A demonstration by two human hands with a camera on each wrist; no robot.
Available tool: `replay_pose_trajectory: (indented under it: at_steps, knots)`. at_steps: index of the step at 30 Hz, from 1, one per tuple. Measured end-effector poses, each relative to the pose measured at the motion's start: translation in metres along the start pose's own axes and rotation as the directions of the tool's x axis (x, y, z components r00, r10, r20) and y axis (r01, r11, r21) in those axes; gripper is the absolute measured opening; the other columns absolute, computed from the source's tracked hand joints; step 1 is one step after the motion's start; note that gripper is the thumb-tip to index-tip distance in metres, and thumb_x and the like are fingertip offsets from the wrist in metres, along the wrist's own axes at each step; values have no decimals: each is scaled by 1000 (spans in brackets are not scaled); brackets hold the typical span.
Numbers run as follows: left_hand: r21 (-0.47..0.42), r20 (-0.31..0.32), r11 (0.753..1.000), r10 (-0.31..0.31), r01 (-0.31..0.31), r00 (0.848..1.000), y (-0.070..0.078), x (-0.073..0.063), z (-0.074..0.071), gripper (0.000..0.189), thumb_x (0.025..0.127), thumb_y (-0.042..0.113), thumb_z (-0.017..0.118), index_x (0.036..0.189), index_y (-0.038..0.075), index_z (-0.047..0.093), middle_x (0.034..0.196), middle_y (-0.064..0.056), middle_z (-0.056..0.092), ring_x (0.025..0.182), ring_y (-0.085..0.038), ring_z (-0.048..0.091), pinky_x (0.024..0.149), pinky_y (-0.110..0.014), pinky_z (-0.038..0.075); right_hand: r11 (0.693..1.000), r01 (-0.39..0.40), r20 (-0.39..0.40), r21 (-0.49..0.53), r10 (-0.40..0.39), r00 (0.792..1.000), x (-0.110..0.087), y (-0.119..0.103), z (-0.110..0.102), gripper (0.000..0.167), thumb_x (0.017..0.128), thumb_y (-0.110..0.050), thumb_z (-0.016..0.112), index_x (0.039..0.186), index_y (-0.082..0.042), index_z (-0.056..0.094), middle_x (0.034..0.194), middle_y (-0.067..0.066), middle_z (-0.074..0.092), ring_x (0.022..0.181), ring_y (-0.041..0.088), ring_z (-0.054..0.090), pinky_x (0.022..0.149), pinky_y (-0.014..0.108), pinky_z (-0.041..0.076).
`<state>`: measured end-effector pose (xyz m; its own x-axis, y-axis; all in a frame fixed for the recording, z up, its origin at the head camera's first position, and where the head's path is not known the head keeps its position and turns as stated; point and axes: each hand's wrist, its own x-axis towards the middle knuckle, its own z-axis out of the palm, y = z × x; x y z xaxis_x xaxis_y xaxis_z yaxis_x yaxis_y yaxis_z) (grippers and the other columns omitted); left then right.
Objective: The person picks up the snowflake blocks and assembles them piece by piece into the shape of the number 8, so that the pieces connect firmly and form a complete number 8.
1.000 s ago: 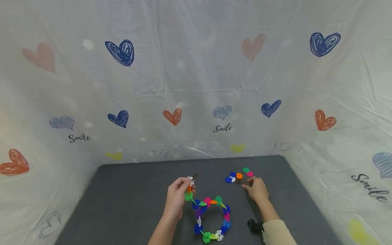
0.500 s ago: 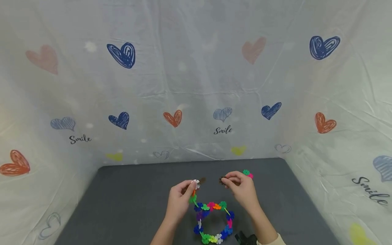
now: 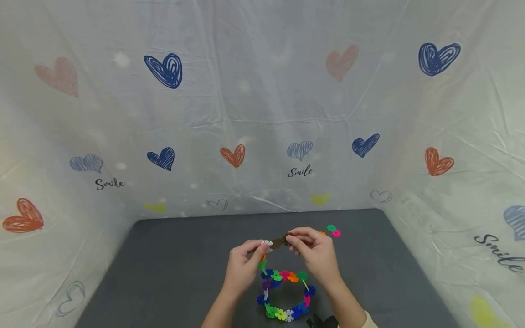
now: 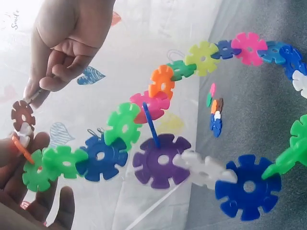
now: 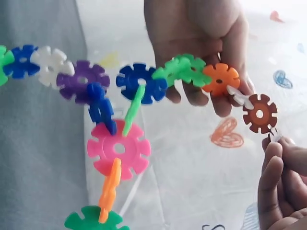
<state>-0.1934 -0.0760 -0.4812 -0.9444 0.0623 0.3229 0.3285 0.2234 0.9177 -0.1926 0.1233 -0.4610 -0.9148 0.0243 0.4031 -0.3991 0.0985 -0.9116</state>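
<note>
My left hand (image 3: 241, 269) pinches the end of a chain of interlocking plastic snowflake discs, at a white disc (image 3: 268, 244). Beyond it, a brown disc (image 5: 259, 113) sticks out from the chain's tip. My right hand (image 3: 319, 256) pinches another small disc, dark brown in the head view, and holds it against that tip. Seen edge-on in the wrist views, this disc is mostly hidden by the fingertips, so I cannot tell whether the two are slotted together. From the left hand hangs the rest of the chain, a multicoloured ring (image 3: 271, 312) with a purple disc (image 4: 162, 161) among several colours.
Loose discs lie on the dark grey table (image 3: 184, 269) behind my right hand, among them a green one (image 3: 331, 228) and a pink one (image 3: 336, 233). A black object (image 3: 321, 321) sits by the right forearm. A heart-printed white sheet (image 3: 262, 91) encloses the table.
The right hand has picked up a brown disc from the loose ones and moved left to meet the chain's tip. The left hand has shifted slightly right, still holding the chain.
</note>
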Motion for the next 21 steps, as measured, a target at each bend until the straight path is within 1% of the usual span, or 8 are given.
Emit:
replay_pose_trajectory:
  at_steps: [3, 6, 8, 12, 15, 18, 21]
  knots:
    - [-7, -13, 1000, -6, 6, 1000, 1, 0, 0, 18, 99, 32, 66, 98, 18, 78, 87, 4, 71, 80, -11, 63, 67, -26, 54, 1000, 20, 4, -2, -20, 1000, 0, -1, 1, 8, 91, -11, 75, 97, -5, 74, 84, 11, 76, 66, 20, 70, 63, 30, 60]
    - [-40, -28, 999, -23, 22, 999, 2, 0, 1, 18, 99, 31, 66, 96, 17, 78, 87, 2, 72, 78, -12, 63, 67, -26, 54, 999, 34, -5, 12, -34, 999, -1, -2, 4, 9, 92, -9, 74, 97, -2, 72, 83, 14, 76, 66, 22, 70, 65, 30, 60]
    - [-61, -31, 998, -26, 24, 999, 3, 0, 2, 18, 98, 29, 67, 96, 16, 78, 87, 0, 73, 78, -12, 63, 67, -25, 54, 999, 29, -23, 35, -28, 999, -2, -2, 6, 10, 92, -7, 73, 97, 0, 70, 82, 16, 75, 66, 21, 70, 65, 30, 60]
    - [-70, -33, 998, -6, 4, 999, 6, -1, 3, 16, 98, 26, 67, 96, 14, 78, 87, -1, 72, 79, -11, 61, 66, -24, 53, 997, 1, -71, 74, 4, 997, -4, -3, 9, 12, 91, -6, 73, 97, 3, 67, 80, 19, 74, 64, 19, 70, 65, 31, 60]
    - [-70, -37, 998, 0, -3, 999, 9, -1, 3, 15, 98, 26, 67, 97, 15, 78, 88, 0, 72, 80, -11, 61, 66, -24, 53, 997, 2, -89, 77, 5, 996, -5, -2, 10, 13, 92, -7, 73, 97, 3, 66, 80, 19, 73, 64, 19, 70, 66, 30, 61]
    - [-65, -38, 998, -15, 13, 999, 12, -2, 2, 17, 98, 28, 67, 97, 15, 78, 88, 0, 73, 80, -11, 61, 67, -23, 53, 997, 22, -107, 70, -14, 994, -6, -1, 11, 13, 93, -8, 72, 98, 3, 65, 79, 20, 72, 65, 20, 70, 67, 30, 60]
    - [-57, -40, 998, -41, 39, 998, 13, -1, 0, 19, 98, 30, 67, 96, 15, 78, 87, -2, 72, 78, -11, 60, 64, -23, 52, 997, 46, -147, 63, -36, 988, -8, 0, 10, 10, 95, -6, 69, 98, 2, 64, 78, 20, 71, 65, 20, 69, 66, 29, 60]
